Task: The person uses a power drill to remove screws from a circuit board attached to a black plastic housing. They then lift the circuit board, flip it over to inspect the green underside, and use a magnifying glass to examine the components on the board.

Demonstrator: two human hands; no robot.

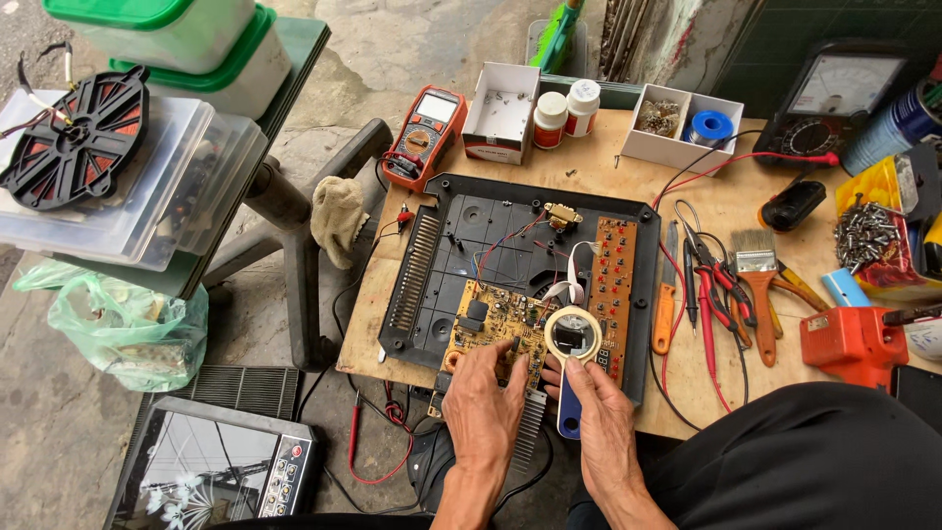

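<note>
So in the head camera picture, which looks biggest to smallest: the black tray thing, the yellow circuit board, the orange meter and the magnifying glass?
1. Black plastic housing, easily the largest.
2. Yellow circuit board and orange multimeter: they look alike in size, and the meter lies farther away, so no ranking.
3. Magnifying glass in the right hand.

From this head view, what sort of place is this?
Probably an informal electronics repair bench, partly outdoors. A multimeter lies beside an opened black casing, the left hand touches its yellow circuit board, the right hand holds a magnifier above it, and hand tools lie alongside.
</note>
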